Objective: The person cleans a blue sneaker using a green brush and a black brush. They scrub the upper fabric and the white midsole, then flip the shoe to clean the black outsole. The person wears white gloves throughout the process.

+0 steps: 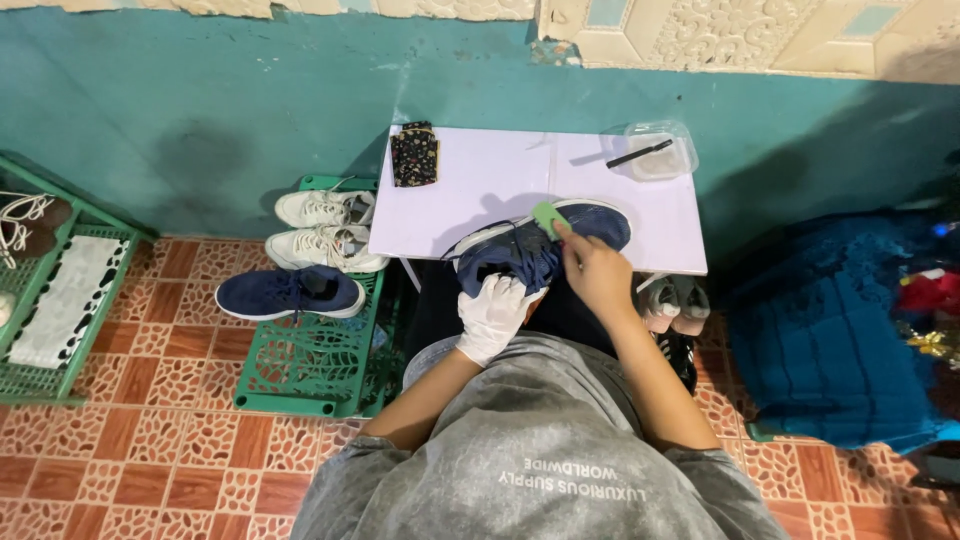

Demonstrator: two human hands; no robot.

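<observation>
Far left of the left hand: a green plastic crate (70,300) on the tiled floor (150,440), white laces (20,220) lying at its upper corner. Nearer, left of the left hand: a second green crate (310,370) carrying a pair of white sneakers (325,228) and, below them, a single navy sneaker (290,292). Up and left of the left hand, on the white bench (480,185): a small dark patterned pouch (414,154) at the back edge. Left hand (493,315): in a white glove, grip closed on the heel end of the navy sneaker being cleaned (535,242), which lies at the front edge of the bench, partly over the lap. Right hand (597,272): bare, grip closed on a small green sponge (547,219) pressed against the upper of that sneaker, just beside the laces. Up and right of the right hand: a clear plastic container (660,152) at the bench's back corner, a black brush or pen-like tool (640,153) resting across it. Right of the right hand, under the bench edge: a pair of pale shoes (675,305). Far right: a blue cloth-covered heap (830,330).
</observation>
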